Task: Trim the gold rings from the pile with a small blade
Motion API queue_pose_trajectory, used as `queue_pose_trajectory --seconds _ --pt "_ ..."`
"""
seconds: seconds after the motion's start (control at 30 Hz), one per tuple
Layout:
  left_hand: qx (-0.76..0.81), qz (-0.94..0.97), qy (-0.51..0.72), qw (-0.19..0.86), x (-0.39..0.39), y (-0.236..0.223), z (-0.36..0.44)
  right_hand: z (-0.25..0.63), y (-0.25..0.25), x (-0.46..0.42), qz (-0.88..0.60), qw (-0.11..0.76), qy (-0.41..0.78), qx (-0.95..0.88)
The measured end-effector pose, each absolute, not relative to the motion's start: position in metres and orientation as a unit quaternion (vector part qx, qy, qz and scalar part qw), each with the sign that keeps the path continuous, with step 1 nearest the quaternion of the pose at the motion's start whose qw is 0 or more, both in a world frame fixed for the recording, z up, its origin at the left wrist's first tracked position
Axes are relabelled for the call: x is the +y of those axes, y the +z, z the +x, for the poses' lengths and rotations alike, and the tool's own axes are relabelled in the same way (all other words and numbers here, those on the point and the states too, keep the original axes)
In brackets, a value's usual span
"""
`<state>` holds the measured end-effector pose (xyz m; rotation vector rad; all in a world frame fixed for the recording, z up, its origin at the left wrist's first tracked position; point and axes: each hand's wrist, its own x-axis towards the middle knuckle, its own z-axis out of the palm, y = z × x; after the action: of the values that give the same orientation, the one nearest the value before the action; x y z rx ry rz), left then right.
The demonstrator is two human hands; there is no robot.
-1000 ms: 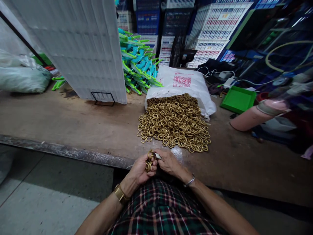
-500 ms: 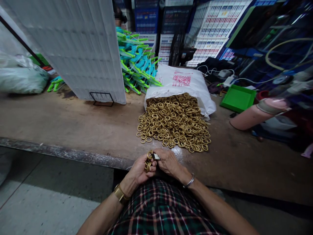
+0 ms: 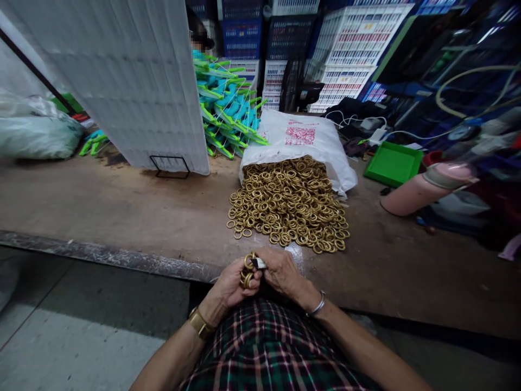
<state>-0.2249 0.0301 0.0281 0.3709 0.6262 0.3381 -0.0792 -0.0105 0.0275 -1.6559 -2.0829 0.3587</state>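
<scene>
Several brass-coloured rings [image 3: 246, 279] are in my left hand [image 3: 231, 287], its fingers curled round them, with one ring raised at the fingertips. My right hand [image 3: 283, 271] pinches a small tool with a dark tip and a pale, flat part [image 3: 258, 263]; its exact kind is hard to make out. The dark tip meets or overlaps the raised ring. Both hands are close together at the table's front edge, above my lap. Just beyond them lies a large heap of brass-coloured rings [image 3: 291, 203], spilling from the mouth of a white sack [image 3: 325, 144] with red print.
A tall white panel [image 3: 163, 92] stands on a wire foot at the left of the table [image 3: 101, 206]. Behind it are green and turquoise plastic pieces [image 3: 232, 108]. At the right are a green tray [image 3: 394, 164] and a pink bottle [image 3: 415, 193]. Stacked crates [image 3: 350, 49] rise behind.
Both hands stay at nearly the same spot, with the rings and the small tool still held. The view has shifted very slightly.
</scene>
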Motion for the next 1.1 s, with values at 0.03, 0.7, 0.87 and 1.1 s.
queue_pose_trajectory --seconds 0.03,0.7,0.87,1.1 --pt "0.302 0.205 0.174 0.915 0.029 0.03 -0.226 -0.08 0.028 -0.011 -0.609 0.22 0.123 -0.752" --pt "0.288 0.266 0.185 0.901 0.021 0.036 -0.234 -0.085 0.035 -0.01 -0.655 0.198 0.115 -0.72" --pt "0.292 0.21 0.185 0.915 0.02 0.034 -0.234 -0.087 0.041 -0.012 -0.618 0.195 0.127 -0.751" --pt "0.282 0.172 0.165 0.929 0.021 0.031 -0.237 -0.089 0.048 -0.013 -0.596 0.166 0.138 -0.773"
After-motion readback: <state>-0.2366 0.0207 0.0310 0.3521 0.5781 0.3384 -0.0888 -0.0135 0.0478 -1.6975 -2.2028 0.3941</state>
